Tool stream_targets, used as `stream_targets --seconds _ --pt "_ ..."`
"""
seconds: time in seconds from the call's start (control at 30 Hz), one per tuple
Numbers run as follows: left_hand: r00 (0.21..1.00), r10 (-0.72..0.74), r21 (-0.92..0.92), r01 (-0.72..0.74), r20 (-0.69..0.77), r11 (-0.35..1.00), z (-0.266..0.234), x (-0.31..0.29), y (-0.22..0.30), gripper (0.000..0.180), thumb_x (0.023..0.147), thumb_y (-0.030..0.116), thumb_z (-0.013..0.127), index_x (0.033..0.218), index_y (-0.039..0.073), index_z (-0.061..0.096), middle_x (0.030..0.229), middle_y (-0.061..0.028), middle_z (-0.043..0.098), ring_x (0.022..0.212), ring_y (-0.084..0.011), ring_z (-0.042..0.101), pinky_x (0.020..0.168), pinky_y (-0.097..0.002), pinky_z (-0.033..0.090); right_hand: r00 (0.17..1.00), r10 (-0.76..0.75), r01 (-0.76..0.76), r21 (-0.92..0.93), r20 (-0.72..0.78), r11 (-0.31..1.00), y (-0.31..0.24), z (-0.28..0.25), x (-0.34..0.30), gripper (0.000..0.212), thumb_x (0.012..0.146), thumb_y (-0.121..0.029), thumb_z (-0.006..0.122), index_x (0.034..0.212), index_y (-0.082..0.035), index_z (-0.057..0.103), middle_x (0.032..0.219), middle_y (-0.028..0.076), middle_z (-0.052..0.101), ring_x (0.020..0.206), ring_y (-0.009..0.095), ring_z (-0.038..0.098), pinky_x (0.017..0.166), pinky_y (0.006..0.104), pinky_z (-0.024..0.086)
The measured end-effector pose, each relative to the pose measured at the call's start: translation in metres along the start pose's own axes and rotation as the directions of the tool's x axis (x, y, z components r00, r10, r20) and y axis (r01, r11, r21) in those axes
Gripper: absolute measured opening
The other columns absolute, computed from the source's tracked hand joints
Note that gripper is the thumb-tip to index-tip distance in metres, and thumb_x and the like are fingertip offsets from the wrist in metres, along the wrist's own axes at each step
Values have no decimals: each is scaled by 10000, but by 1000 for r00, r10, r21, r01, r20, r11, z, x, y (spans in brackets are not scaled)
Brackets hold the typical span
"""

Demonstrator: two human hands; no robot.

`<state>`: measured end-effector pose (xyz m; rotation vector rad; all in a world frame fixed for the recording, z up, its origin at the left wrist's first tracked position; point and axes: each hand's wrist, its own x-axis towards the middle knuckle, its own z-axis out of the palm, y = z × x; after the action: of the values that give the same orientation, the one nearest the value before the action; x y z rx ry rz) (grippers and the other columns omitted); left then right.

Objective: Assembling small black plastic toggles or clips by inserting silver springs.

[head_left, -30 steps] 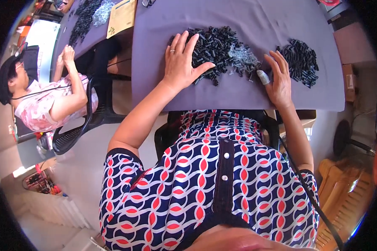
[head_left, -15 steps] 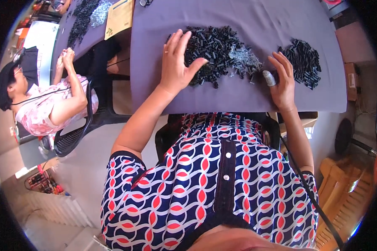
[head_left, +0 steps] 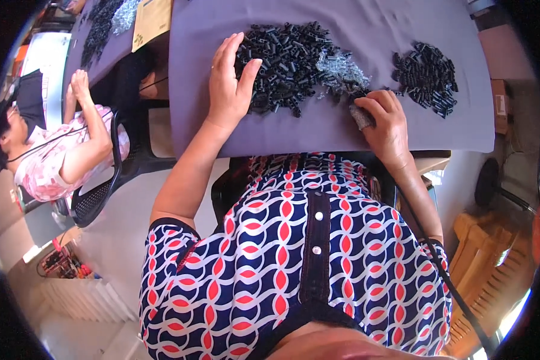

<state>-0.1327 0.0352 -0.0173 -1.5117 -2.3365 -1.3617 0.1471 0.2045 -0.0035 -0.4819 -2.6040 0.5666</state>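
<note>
A large heap of small black tubular pieces (head_left: 282, 66) lies on the cloth-covered table. My left hand (head_left: 229, 87) rests along the left side of this heap, fingers stretched and thumb apart, holding nothing. Small clear or silvery pieces (head_left: 342, 69) are spread over the heap's right part. My right hand (head_left: 387, 120) is at the heap's lower right end, with fingers bent and pinched toward the thumb. The thumb wears a grey wrapping (head_left: 360, 116). A dark bit shows by those fingertips, but what they hold is too small to make out. A second black heap (head_left: 426, 78) lies farther right.
The grey tablecloth (head_left: 270, 135) ends close to my body. At the left, another person (head_left: 66, 144) sits on a black chair (head_left: 111, 180) by a table with similar heaps and a tan envelope (head_left: 152, 23). A wooden piece of furniture (head_left: 486, 270) stands at the lower right.
My right hand has moved left and its fingers have closed at the heap's end. The left hand stays spread by the heap. The whole view has shifted slightly.
</note>
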Motion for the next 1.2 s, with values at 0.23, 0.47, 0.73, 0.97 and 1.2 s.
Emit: stream_targets --seconds 0.23,0.47,0.73,0.97,1.2 --pt "995 25 9 -25 -92 1000 -12 -19 12 536 906 177 731 1380 24 533 1412 -201 544 1342 -363 493 1120 -439 388 994 -63 57 72 87 996 -7 2 -3 514 551 40 700 1058 -44 694 1053 109 633 975 331 591 872 411 504" --pt "985 174 124 -172 -3 977 -16 -46 43 377 871 37 702 1246 32 659 1354 -140 603 1280 -318 551 1097 -422 408 998 -36 28 143 52 989 -11 2 6 586 571 117 643 1133 -39 691 1091 141 648 1040 345 604 911 412 522" --pt "977 215 81 -214 -8 973 -8 -42 68 389 831 22 736 1215 48 677 1297 -123 631 1214 -319 578 1053 -419 438 997 -58 58 -9 48 998 -1 0 0 526 568 61 679 1081 -52 701 1158 104 611 1066 340 579 906 416 512" --pt "928 309 -102 -293 208 951 33 -51 100 299 817 29 739 1114 48 709 1043 -99 646 888 -286 628 759 -378 527 992 41 -35 51 -118 998 4 0 -18 488 568 79 675 1039 -47 691 1133 111 623 1075 345 585 910 420 512" --pt "882 303 66 -349 361 935 75 -23 110 138 821 151 733 914 68 675 914 -84 605 883 -280 626 727 -381 538 983 71 -54 101 -171 993 11 5 -25 494 567 90 663 1041 -46 690 1127 106 625 1066 341 587 918 420 511"
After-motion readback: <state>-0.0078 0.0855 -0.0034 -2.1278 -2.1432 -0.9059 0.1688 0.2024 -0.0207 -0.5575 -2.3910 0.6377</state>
